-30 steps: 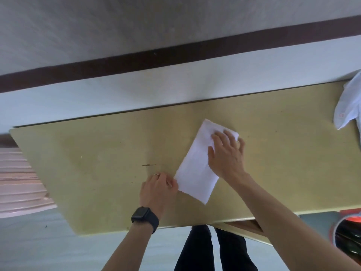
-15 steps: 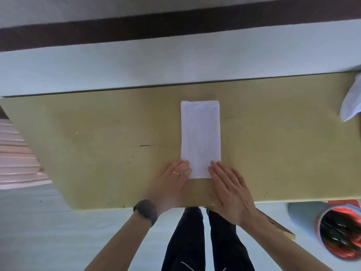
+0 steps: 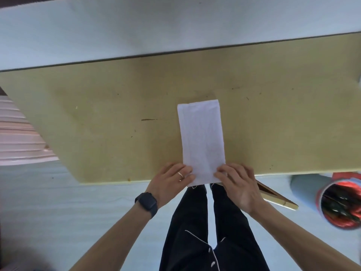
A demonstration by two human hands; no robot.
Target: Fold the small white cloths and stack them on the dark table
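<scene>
Both left hand (image 3: 172,181) and right hand (image 3: 239,185) pinch near corners of white cloth (image 3: 201,133).

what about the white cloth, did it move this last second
Yes: the white cloth straightened, then slid toward the near table edge; the dark scratch is now beside its far part.

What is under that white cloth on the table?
Only the tan table shows around the white cloth. Its layers hide whatever lies beneath; the left hand and right hand pinch its near corners.
</scene>
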